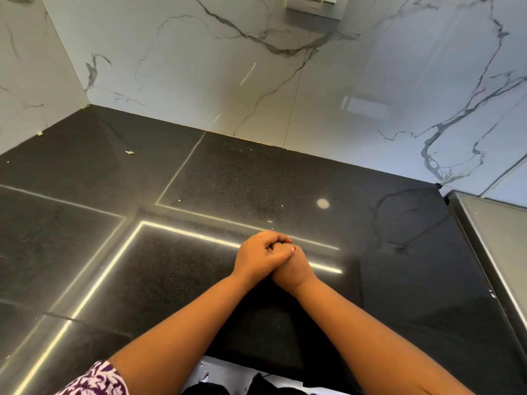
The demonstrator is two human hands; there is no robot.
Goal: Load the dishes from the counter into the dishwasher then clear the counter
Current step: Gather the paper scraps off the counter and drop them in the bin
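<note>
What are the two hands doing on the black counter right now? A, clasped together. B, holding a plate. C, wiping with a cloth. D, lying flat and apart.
A: the left hand is folded over the right hand, the two clasped together above the black counter, with no object in them.

Bright, even lighting; image sharp. Glossy black counter (256, 178) mirrors strip lights as hard glare lines. Wide-angle lens bends the wall (199, 67) edges near the frame borders.
</note>
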